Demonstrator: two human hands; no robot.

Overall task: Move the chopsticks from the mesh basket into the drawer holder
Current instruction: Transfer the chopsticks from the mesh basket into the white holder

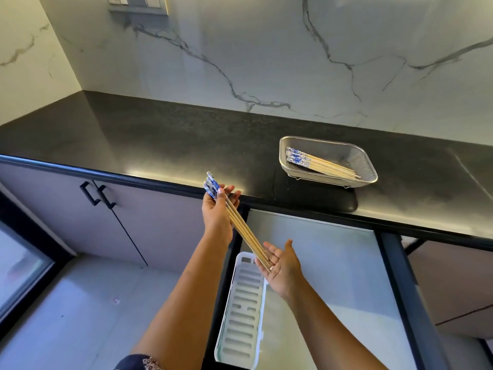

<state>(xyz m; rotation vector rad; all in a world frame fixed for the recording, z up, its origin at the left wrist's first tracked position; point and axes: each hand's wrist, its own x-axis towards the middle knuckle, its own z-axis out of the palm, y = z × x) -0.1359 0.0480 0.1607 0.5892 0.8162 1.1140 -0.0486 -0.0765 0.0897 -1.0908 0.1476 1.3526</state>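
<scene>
My left hand (217,212) grips a bundle of wooden chopsticks (244,231) near their blue-and-white patterned ends, held over the open drawer. Their thin tips rest against the palm of my right hand (281,265), whose fingers are spread. Below the hands, a white slotted holder (240,316) lies along the left side of the drawer and holds nothing. On the black counter at the right, the steel mesh basket (365,161) still contains several more chopsticks (320,162).
The open drawer (333,276) has a pale liner and dark frame rails (400,289). Grey cabinet doors with black handles (97,196) stand at the left. The black counter edge (160,180) runs just behind the hands. Marble wall behind.
</scene>
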